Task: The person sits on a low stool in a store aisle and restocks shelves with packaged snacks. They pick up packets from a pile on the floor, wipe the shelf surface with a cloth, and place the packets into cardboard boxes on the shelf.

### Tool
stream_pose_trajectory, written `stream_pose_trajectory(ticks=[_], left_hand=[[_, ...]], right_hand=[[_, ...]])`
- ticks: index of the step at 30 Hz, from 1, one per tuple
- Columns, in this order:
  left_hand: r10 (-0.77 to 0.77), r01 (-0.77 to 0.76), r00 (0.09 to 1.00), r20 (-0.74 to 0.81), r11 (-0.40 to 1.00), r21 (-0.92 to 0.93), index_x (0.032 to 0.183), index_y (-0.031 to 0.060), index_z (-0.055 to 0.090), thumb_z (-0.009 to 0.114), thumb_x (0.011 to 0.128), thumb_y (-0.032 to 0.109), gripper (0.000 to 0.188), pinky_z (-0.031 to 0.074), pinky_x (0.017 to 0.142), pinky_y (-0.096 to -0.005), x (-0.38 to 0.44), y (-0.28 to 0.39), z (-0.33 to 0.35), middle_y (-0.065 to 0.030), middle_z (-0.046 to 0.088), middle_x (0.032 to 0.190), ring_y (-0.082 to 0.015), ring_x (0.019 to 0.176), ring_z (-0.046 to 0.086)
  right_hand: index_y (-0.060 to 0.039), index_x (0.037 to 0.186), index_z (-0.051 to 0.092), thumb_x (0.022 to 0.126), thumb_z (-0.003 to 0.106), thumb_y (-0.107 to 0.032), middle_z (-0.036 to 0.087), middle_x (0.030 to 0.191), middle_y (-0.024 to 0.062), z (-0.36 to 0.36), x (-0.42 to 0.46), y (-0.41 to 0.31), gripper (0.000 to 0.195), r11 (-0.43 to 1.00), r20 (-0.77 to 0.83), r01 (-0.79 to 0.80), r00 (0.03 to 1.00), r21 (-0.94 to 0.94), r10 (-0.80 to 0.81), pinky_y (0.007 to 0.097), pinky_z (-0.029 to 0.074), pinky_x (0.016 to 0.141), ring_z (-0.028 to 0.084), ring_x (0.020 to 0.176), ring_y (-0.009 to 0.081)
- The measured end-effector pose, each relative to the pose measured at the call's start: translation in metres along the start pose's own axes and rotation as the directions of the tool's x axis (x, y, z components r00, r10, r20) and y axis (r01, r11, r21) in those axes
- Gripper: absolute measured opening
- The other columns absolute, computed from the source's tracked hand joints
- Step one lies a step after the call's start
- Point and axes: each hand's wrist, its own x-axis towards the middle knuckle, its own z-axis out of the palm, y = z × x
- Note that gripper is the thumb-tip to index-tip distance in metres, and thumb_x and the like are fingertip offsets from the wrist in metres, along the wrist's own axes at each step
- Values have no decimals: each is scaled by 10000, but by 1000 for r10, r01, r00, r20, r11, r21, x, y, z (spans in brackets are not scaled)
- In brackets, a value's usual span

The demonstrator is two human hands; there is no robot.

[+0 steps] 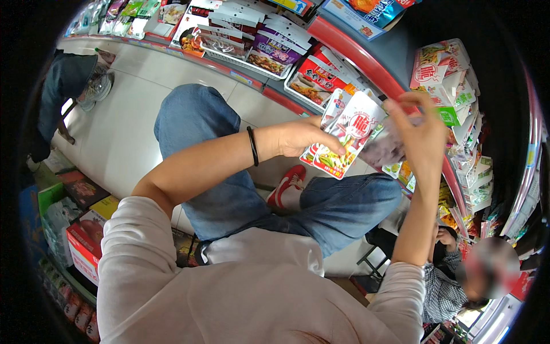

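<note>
My left hand [307, 137], with a black band on its wrist, grips several flat printed food packets [343, 137], its thumb across the front one. My right hand [417, 116] is raised just to the right of them, blurred, with its fingers bent. Below its fingers is a blurred purplish, see-through packet [384, 144]; whether the fingers hold it cannot be told. Beyond the packets, a white basket [303, 96] on the lower shelf holds red food pouches [316, 79]. More packets with the same kind of print [447, 71] stand on the shelf at the right.
A red shelf edge [352, 47] curves past my hands. Purple pouches [275, 51] fill another basket. Cartons [86, 245] stand at the lower left. Another person's leg [64, 86] shows at the upper left, and a person in a checked top [442, 288] sits at the lower right.
</note>
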Motion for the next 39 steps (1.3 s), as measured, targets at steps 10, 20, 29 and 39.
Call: stream_pose_trajectory(ticks=[10, 20, 29, 39], left_hand=[[83, -85, 996, 39, 995, 59, 1164, 9, 659, 718, 815, -12, 355, 572, 869, -329, 2, 7, -12, -103, 723, 1060, -188, 971, 709], [78, -78, 997, 8, 992, 103, 1292, 21, 601, 737, 880, 67, 436, 561, 917, -339, 1, 24, -2, -114, 720, 1156, -185, 1015, 709], [230, -326, 884, -407, 927, -184, 1370, 67, 518, 529, 1046, 411, 473, 544, 953, -363, 20, 13, -6, -99, 616, 1308, -189, 1158, 619], [240, -330, 926, -292, 889, -316, 1268, 21, 595, 619, 1004, 379, 446, 610, 828, -377, 20, 28, -22, -130, 710, 1155, -215, 966, 723]], right_hand=[[-82, 1153, 709, 980, 558, -126, 650, 1338, 80, 75, -32, -5, 233, 884, 58, 462, 883, 72, -466, 489, 205, 1185, 488, 1376, 296], [-33, 1249, 666, 987, 570, -67, 649, 1314, 149, 78, 4, 37, 281, 909, -192, -78, 967, 409, 170, 430, 433, 1049, 526, 1328, 253], [-26, 1393, 554, 943, 548, -28, 479, 1507, 147, 137, -53, -18, 450, 983, -189, 171, 970, 69, -155, 518, 232, 1159, 401, 1430, 317], [-36, 1133, 681, 790, 459, 178, 672, 1138, 125, 127, -124, 10, 461, 918, 42, 22, 998, 396, -42, 376, 451, 1002, 615, 1093, 288]])
